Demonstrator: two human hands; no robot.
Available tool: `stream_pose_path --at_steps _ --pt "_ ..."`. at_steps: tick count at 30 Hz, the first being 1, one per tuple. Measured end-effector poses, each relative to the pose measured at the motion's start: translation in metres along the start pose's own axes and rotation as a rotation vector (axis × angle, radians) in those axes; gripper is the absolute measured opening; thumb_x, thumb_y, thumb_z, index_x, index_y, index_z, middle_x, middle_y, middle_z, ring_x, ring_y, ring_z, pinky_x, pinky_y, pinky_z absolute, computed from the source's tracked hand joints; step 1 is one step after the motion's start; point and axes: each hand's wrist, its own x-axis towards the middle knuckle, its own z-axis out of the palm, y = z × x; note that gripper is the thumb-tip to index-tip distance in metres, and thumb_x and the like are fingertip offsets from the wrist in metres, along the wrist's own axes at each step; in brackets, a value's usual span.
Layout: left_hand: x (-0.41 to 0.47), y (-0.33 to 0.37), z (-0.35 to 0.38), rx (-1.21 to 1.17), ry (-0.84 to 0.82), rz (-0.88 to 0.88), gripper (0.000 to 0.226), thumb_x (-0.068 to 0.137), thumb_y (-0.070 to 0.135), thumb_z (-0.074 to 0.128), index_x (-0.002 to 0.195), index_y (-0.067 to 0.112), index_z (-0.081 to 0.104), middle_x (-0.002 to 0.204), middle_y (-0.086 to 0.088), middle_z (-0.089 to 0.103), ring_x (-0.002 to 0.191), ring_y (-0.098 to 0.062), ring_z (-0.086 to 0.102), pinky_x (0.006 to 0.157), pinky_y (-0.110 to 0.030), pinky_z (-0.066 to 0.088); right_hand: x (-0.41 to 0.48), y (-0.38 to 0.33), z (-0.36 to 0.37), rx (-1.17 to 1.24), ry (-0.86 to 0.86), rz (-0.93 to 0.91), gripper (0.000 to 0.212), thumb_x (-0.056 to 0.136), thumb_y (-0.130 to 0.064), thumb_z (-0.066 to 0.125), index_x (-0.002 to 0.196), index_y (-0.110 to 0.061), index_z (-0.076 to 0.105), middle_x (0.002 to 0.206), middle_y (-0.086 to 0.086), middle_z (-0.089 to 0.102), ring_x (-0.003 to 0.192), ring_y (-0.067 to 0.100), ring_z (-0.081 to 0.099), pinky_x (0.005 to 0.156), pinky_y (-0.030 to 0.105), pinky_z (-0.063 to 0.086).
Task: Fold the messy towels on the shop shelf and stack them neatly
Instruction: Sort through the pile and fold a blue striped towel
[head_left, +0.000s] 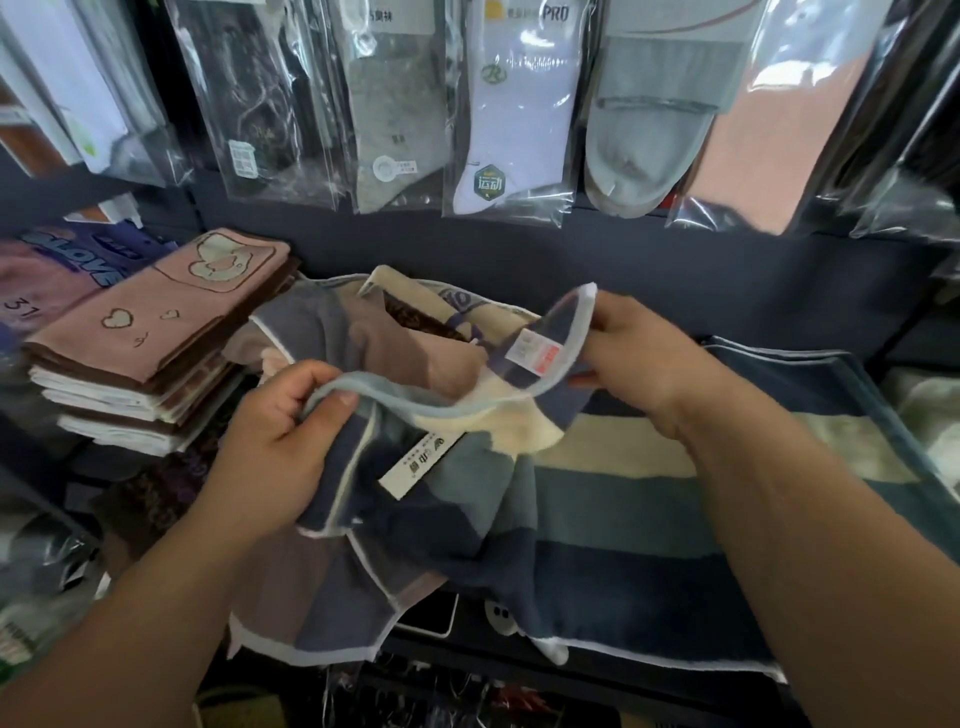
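The left hand pinches the pale-blue hem of a striped towel, and the right hand grips its corner beside a red-and-white label, raised over the middle of the shelf. Under it a flat striped towel lies toward the shelf's right end. A stack of folded pink and brown towels sits at the left end. Bagged socks hang above the back edge.

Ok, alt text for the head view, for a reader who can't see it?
The left hand and right hand hold a crumpled blue, grey and cream towel by its pale edge. A folded towel stack with a pink top sits at left; packaged socks hang behind.
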Motion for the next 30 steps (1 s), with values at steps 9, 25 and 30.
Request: stream_pose_path --at_steps 9,25,30 --pt "0.001 -0.01 -0.077 -0.291 0.169 -0.458 0.017 0.095 0.019 0.064 0.087 0.013 0.077 0.089 -0.019 0.074 0.076 -0.03 0.068 0.076 -0.039 0.053 0.094 -0.058 0.117 -0.094 -0.019 -0.135 0.017 0.101 -0.021 0.046 0.103 -0.011 0.059 0.098 0.009 0.066 0.089 0.029 0.062 0.075 0.039 0.05" --pt "-0.038 -0.049 -0.077 -0.076 0.118 -0.39 0.035 0.099 0.005 0.056 0.11 0.036 0.066 0.099 0.014 0.076 0.088 -0.007 0.072 0.071 -0.024 0.053 0.097 -0.028 0.191 -0.703 -0.039 -0.38 0.067 0.097 -0.047 0.054 0.155 -0.044 0.023 0.151 0.004 0.035 0.137 0.033 0.032 0.115 0.05 0.029" --pt "-0.042 -0.04 -0.064 -0.079 -0.102 -0.18 0.049 0.1 -0.001 0.051 0.13 0.037 0.058 0.12 0.018 0.07 0.112 -0.004 0.066 0.088 -0.018 0.053 0.077 -0.062 0.207 -0.474 -0.171 -0.374 0.052 0.1 -0.06 0.039 0.15 -0.046 0.038 0.145 0.011 0.041 0.139 0.037 0.031 0.117 0.047 0.028"
